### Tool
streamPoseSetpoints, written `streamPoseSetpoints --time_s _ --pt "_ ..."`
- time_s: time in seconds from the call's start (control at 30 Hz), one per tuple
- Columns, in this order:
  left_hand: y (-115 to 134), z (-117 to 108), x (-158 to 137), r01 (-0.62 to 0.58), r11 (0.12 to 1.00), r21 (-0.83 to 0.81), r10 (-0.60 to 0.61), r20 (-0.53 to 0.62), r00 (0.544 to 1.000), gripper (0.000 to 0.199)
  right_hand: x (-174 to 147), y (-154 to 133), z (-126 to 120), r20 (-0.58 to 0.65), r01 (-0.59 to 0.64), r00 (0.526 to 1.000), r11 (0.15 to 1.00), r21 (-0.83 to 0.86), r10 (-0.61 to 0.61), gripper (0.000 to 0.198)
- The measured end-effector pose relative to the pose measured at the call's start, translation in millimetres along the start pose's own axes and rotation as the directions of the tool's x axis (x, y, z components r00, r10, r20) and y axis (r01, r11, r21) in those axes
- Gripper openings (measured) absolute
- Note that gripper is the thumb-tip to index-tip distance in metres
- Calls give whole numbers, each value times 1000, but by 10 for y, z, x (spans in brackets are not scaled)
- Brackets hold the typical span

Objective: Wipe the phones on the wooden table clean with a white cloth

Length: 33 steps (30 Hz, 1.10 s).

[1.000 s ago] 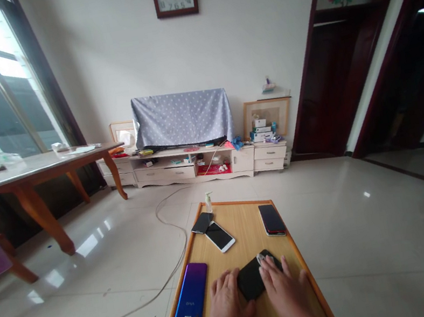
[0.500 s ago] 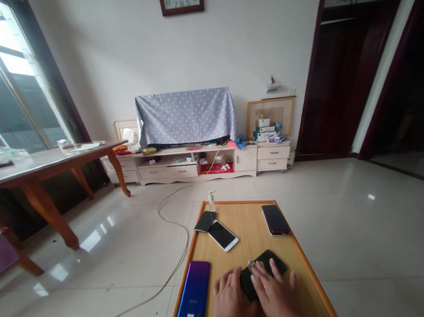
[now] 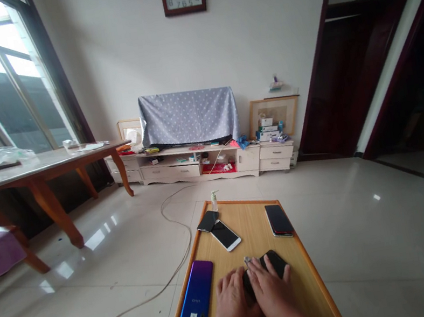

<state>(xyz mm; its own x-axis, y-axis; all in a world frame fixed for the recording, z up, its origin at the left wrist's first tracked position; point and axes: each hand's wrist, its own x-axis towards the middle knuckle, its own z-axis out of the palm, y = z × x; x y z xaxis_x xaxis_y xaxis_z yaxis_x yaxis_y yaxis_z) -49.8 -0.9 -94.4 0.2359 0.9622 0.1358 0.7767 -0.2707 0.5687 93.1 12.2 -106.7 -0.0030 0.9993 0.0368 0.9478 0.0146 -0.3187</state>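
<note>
A black phone [image 3: 279, 262] lies slantwise on the small wooden table [image 3: 252, 211], largely covered by my hands. My left hand [image 3: 233, 297] grips its left end, fingers bent and close together. Across the phone's middle lies my right hand [image 3: 270, 285], fingers stretched out over the surface. A small pale wad, like cloth or tissue [image 3: 247, 259], pokes out under its fingertips. To the left of my hands is a blue-purple phone [image 3: 197, 294], back side up.
Farther up the table are a white phone [image 3: 226, 235], a dark phone [image 3: 207, 221] touching it, a pump bottle [image 3: 214, 200] and stacked phones [image 3: 278, 219] at the right edge. A cable [image 3: 139, 304] trails over the floor. A larger table [image 3: 44, 165] stands left.
My right hand has slid slightly left over the phone, with the pale wad shifting to the far edge. My left hand stays at the phone's left end. The whole view has shifted a little.
</note>
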Motion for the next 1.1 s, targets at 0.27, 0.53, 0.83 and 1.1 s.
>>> streamPoseSetpoints --time_s 0.27,0.53,0.83,1.1 --pt "44 -9 -18 19 1000 11 -19 5 1000 76 131 533 -20 -86 -175 982 979 -109 166 52" --pt "73 -8 -39 -3 1000 18 3 -19 1000 71 -358 539 -117 -81 -119 991 981 -154 107 54" --pt "20 40 -36 -5 999 53 5 6 1000 58 -522 -93 -264 34 66 997 997 46 -68 56" --pt "79 16 -23 -10 999 40 10 -17 1000 67 -29 57 -231 5 -13 1000 1000 -11 13 51"
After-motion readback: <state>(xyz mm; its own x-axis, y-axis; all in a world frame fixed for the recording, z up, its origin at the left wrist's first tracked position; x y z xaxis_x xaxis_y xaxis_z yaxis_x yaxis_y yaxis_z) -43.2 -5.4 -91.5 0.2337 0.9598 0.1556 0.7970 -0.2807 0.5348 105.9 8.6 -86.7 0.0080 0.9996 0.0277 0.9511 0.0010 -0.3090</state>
